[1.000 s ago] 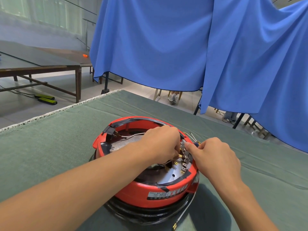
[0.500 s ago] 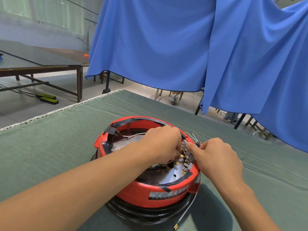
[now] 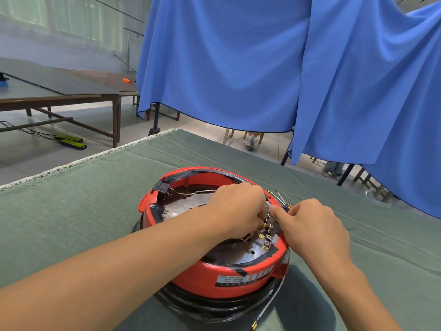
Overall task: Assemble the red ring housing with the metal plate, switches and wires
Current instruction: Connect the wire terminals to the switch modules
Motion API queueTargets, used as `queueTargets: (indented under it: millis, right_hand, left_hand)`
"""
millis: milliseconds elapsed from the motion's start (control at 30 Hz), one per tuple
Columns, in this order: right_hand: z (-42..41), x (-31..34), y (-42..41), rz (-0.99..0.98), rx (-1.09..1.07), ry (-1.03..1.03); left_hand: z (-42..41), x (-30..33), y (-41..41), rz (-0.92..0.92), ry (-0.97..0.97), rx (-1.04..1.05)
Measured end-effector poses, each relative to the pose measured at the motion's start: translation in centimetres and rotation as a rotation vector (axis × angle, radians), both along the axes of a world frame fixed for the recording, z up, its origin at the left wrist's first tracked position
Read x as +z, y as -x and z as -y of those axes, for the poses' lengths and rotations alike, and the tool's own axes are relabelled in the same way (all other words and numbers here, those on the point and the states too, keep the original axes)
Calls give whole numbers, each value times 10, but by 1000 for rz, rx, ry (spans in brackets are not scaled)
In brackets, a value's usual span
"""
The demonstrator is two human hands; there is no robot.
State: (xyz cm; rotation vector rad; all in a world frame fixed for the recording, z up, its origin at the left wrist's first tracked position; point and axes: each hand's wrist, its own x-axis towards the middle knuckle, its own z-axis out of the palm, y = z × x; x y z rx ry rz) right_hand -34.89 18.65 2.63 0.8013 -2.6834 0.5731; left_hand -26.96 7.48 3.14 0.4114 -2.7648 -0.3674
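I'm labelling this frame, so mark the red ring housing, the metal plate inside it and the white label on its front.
red ring housing [image 3: 205, 275], head view, on the front outer wall.
metal plate [image 3: 188, 206], head view, on its bare grey surface left of the hands.
white label [image 3: 231, 279], head view, on the middle of the sticker.

The ring housing [image 3: 229, 278] sits on the counter [image 3: 71, 211], near its middle, resting on a coil of cable [image 3: 214, 309] that shows beneath its near edge. A metal plate [image 3: 188, 206] lies inside the housing. A switch [image 3: 163, 188] sits at the housing's far-left rim, with a wire [image 3: 191, 192] running right from it. A row of terminals [image 3: 268, 232] lines the right inner rim. The left hand [image 3: 236, 211] is over the housing's middle, the right hand [image 3: 312, 228] at its right rim, their fingertips meeting at the terminals. Loose wire ends [image 3: 276, 195] lie on the counter just beyond the right hand. A curtain [image 3: 262, 68] hangs behind the counter; another table [image 3: 59, 91] stands far left.
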Motion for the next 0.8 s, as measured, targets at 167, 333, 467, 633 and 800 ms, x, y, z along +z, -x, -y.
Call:
queueTargets:
  millis: [167, 333, 467, 633, 800]
  right_hand:
    - [0, 1, -1, 9, 5, 5]
    - [0, 1, 1, 6, 0, 2]
    - [0, 0, 2, -5, -6, 9]
    - [0, 0, 1, 5, -6, 2]
    - [0, -1, 1, -4, -8, -2]
  left_hand:
    - [8, 1, -1, 31, -80, 0]
    - [12, 2, -2, 50, -143, -28]
    - [12, 2, -2, 52, -117, -27]
    - [9, 1, -2, 55, -82, -26]
    - [7, 1, -1, 57, -64, -19]
